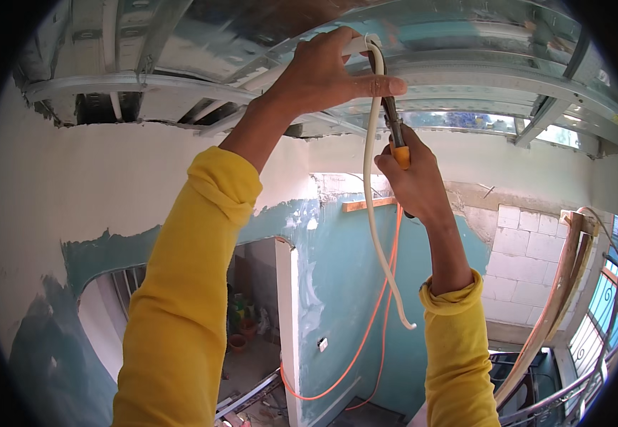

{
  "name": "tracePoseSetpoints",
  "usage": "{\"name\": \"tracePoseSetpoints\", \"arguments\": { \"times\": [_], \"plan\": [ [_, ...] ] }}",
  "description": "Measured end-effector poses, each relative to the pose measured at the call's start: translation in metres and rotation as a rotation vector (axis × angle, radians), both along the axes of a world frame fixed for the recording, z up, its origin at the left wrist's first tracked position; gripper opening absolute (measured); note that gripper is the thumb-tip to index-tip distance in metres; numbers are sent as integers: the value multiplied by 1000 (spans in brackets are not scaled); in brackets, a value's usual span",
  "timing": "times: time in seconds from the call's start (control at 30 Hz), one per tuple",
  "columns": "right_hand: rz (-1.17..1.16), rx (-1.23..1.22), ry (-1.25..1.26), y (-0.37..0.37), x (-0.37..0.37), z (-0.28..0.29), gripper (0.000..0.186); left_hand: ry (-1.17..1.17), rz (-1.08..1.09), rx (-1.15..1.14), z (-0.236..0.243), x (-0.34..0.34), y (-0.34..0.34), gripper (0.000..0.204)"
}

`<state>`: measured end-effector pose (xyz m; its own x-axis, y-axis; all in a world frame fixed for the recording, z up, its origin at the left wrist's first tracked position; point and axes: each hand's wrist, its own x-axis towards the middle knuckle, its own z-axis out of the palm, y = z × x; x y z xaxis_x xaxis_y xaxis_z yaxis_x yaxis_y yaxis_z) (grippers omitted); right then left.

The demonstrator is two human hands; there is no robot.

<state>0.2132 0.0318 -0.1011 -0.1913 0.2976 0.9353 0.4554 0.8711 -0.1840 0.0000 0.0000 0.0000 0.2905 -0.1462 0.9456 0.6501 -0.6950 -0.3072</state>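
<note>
My left hand (323, 75) is raised to the ceiling frame, its fingers curled around the end of a white conduit pipe (356, 47). Its thumb sticks out to the right, across the cable and the pliers. A white cable (368, 164) comes out at the pipe end, bends over and hangs down, its loose end low between my arms. In my right hand (417, 174) is a pair of pliers (388, 110) with orange-yellow on the grip, pointing upward. The plier jaws are up by the pipe end and the cable; whether they bite on anything cannot be made out.
Metal ceiling channels (479, 75) run close overhead. An orange cable (355, 359) hangs down the teal wall (337, 285) beside a doorway. A wooden plank (547, 299) leans at the right, near a grilled window (600, 306). A wooden strip (367, 204) is on the wall.
</note>
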Motion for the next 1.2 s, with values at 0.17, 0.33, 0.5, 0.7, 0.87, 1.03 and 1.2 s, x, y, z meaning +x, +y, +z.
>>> {"name": "tracePoseSetpoints", "arguments": {
  "times": [0.17,0.33,0.5,0.7,0.87,1.03,1.2],
  "plan": [
    [-42,57,172,-2,-3,-10,43,179,-35,34,30,7,6,101],
    [-20,120,205,4,-10,-15,36,209,-67,-15,26,4,4,95],
    [-36,124,205,0,-17,-9,30,248,-134,-69,29,2,-11,91],
    [-66,178,234,8,-21,-13,28,273,-25,-189,39,-2,-14,76],
    [-60,238,231,11,-18,-6,26,269,97,-191,43,4,-25,75],
    [-114,224,224,14,-17,-8,28,243,44,-64,53,0,-1,94],
    [-43,236,238,18,-17,-8,30,278,15,-56,49,4,-8,102]
  ]
}}
